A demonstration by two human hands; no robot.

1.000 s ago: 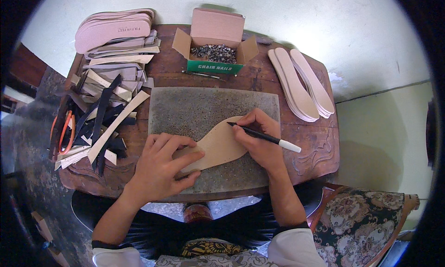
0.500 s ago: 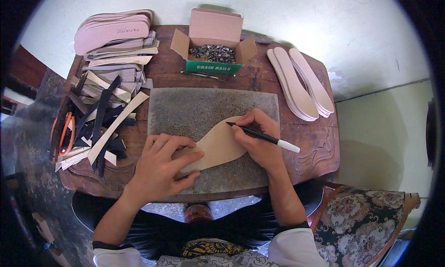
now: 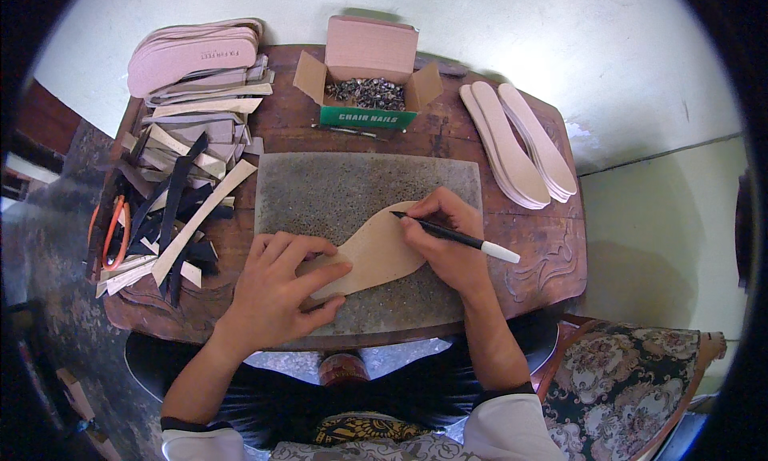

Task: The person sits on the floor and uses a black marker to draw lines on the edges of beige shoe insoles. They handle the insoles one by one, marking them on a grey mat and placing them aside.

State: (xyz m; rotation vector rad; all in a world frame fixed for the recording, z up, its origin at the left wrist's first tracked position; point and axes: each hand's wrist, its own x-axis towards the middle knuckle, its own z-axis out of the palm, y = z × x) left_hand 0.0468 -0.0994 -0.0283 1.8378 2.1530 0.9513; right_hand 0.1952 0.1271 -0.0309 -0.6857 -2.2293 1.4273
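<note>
A beige insole (image 3: pixel 376 249) lies slantwise on a grey speckled slab (image 3: pixel 304 185), its rounded wide end up to the right. My left hand (image 3: pixel 284 281) holds the narrower end down, fingers bent over it and the thumb along the near edge; that end is largely covered. In my right hand (image 3: pixel 448 241) is a black marker (image 3: pixel 452 234) with a white end pointing right. Its tip touches or nearly touches the insole close to the upper rim, and the hand rests over the insole's right side.
Behind the slab stands an open green box (image 3: pixel 368 113) of small nails, with a thin pen-like rod (image 3: pixel 356 131) before it. Stacked insoles (image 3: pixel 512 145) lie at right, pinkish ones (image 3: pixel 192 57) at far left. Nearer are offcut strips (image 3: pixel 204 213) and orange-handled scissors (image 3: pixel 118 233).
Both hands, the insole and the marker's tip keep their places. The marker's white end has shifted very slightly to the right.
</note>
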